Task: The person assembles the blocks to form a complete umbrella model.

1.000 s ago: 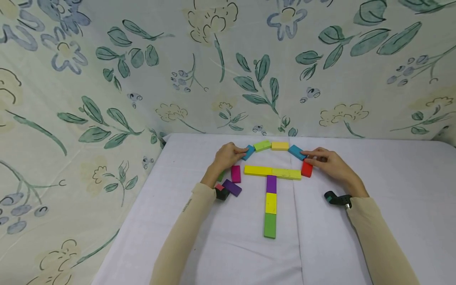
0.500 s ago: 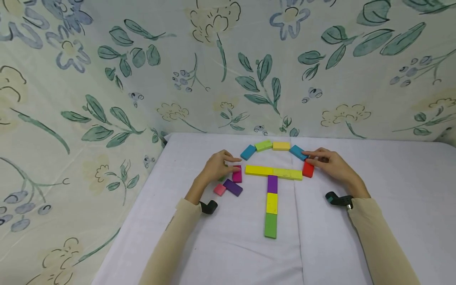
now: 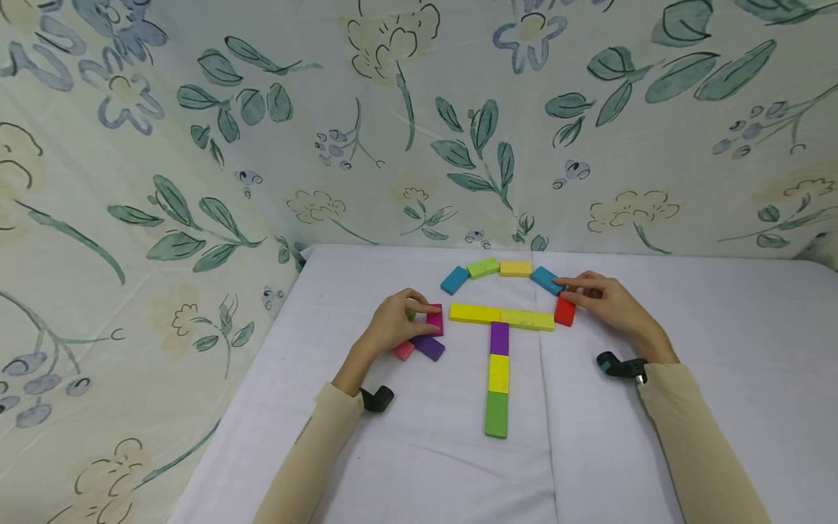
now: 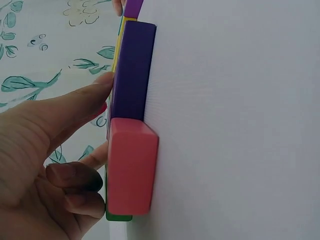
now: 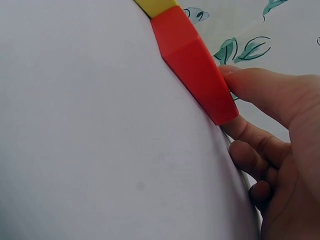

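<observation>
Colored wooden blocks lie on the white cloth. My left hand (image 3: 395,318) reaches over a magenta block (image 3: 436,320), holding it between thumb and index finger. Close under this hand are a dark purple block (image 3: 429,348) and a pink block (image 3: 404,351), which stand large in the left wrist view; a green block (image 4: 119,218) is mostly hidden behind. At the arc's right end, my right hand (image 3: 605,300) rests its index fingertip on a blue block (image 3: 543,279) and its thumb on a red block (image 3: 564,311). Its other fingers are loosely bent.
The arc continues through a light orange block (image 3: 515,269), a lime block (image 3: 484,268) and another blue block (image 3: 455,280). Inside, two yellow blocks (image 3: 474,314) form a bar above a column of purple (image 3: 500,338), yellow (image 3: 499,373) and green (image 3: 496,415) blocks. Floral cloth (image 3: 393,124) hangs behind.
My left hand has let go of the left blue block and moved down and left to the magenta block. The blue block has turned slightly outward. My right hand stays in place.
</observation>
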`<action>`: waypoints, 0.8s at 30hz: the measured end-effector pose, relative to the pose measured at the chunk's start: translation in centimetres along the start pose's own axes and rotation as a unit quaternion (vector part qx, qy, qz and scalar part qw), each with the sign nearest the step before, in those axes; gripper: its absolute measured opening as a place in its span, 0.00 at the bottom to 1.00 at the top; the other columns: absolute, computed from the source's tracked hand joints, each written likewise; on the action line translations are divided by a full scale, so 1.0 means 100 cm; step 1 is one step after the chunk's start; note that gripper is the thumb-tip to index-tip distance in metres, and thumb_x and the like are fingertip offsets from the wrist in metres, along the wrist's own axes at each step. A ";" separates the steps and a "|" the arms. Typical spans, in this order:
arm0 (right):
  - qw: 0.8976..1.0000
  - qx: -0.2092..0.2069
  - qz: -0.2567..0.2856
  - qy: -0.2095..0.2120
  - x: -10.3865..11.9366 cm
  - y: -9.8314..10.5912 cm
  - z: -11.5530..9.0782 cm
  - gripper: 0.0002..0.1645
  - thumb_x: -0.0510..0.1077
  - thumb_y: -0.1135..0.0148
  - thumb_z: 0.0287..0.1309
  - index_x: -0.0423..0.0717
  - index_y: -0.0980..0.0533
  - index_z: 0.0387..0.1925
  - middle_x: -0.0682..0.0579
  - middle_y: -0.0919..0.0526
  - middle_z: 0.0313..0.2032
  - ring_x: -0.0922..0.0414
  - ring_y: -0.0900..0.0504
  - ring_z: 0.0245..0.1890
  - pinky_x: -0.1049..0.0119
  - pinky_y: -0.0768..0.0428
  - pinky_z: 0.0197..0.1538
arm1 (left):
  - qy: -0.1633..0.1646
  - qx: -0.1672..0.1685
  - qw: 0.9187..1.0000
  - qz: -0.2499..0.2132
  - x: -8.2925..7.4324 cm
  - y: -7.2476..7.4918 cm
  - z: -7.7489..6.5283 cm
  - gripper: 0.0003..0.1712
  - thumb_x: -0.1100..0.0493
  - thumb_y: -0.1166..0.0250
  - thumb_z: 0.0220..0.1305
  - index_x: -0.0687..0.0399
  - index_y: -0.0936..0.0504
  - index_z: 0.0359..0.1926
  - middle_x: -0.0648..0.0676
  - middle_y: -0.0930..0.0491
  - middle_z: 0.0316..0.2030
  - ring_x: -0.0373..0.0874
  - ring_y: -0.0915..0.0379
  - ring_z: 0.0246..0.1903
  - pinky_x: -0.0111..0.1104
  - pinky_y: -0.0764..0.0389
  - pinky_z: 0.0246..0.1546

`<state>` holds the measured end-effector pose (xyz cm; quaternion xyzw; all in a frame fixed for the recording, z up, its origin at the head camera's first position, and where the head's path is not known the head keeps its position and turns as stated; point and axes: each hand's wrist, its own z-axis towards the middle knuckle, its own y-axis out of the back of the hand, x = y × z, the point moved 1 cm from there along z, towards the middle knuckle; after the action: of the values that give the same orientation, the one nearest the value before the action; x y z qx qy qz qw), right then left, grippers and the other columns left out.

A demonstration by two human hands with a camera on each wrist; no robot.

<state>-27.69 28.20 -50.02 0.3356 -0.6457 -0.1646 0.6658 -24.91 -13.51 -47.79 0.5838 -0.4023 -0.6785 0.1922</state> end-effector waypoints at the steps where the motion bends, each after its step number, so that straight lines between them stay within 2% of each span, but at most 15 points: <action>1: 1.000 0.000 0.000 0.001 0.000 0.000 0.000 0.29 0.59 0.40 0.73 0.53 0.24 0.69 0.45 0.24 0.53 0.52 0.33 0.53 0.74 0.30 0.47 | -0.001 0.000 1.000 0.002 0.000 0.000 0.000 0.24 0.49 0.19 0.55 0.41 0.10 0.54 0.49 0.18 0.52 0.47 0.25 0.51 0.38 0.23 0.51; 7: 1.000 0.001 -0.002 0.009 0.001 0.000 0.000 0.28 0.58 0.40 0.73 0.52 0.23 0.69 0.44 0.24 0.53 0.52 0.33 0.51 0.72 0.30 0.46 | -0.007 0.004 1.000 0.017 0.002 -0.001 -0.001 0.25 0.47 0.18 0.53 0.41 0.10 0.54 0.47 0.19 0.55 0.45 0.26 0.49 0.36 0.24 0.47; 13: 1.000 -0.001 0.000 0.012 0.001 0.000 0.000 0.28 0.57 0.40 0.73 0.52 0.23 0.68 0.45 0.24 0.52 0.53 0.33 0.50 0.72 0.29 0.45 | -0.015 -0.002 0.999 0.031 0.004 -0.001 -0.001 0.26 0.45 0.18 0.53 0.42 0.10 0.53 0.46 0.18 0.55 0.46 0.25 0.51 0.37 0.23 0.51; 20: 1.000 -0.002 0.001 0.009 0.000 0.000 0.001 0.28 0.58 0.40 0.73 0.53 0.23 0.68 0.45 0.24 0.52 0.53 0.33 0.50 0.72 0.30 0.44 | -0.023 -0.035 0.997 0.064 0.003 -0.001 0.002 0.27 0.42 0.18 0.52 0.46 0.09 0.52 0.45 0.17 0.52 0.44 0.24 0.47 0.35 0.22 0.45; 24: 1.000 -0.002 0.000 0.004 -0.001 0.000 0.001 0.28 0.58 0.40 0.73 0.53 0.23 0.68 0.45 0.24 0.52 0.52 0.33 0.50 0.72 0.30 0.44 | -0.016 -0.055 0.997 0.058 0.000 -0.001 0.007 0.26 0.42 0.19 0.53 0.47 0.09 0.51 0.46 0.16 0.53 0.46 0.24 0.50 0.38 0.20 0.50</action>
<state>-27.80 28.22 -50.06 0.3349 -0.6427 -0.1646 0.6691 -25.56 -13.26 -47.84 0.5370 -0.4008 -0.6966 0.2565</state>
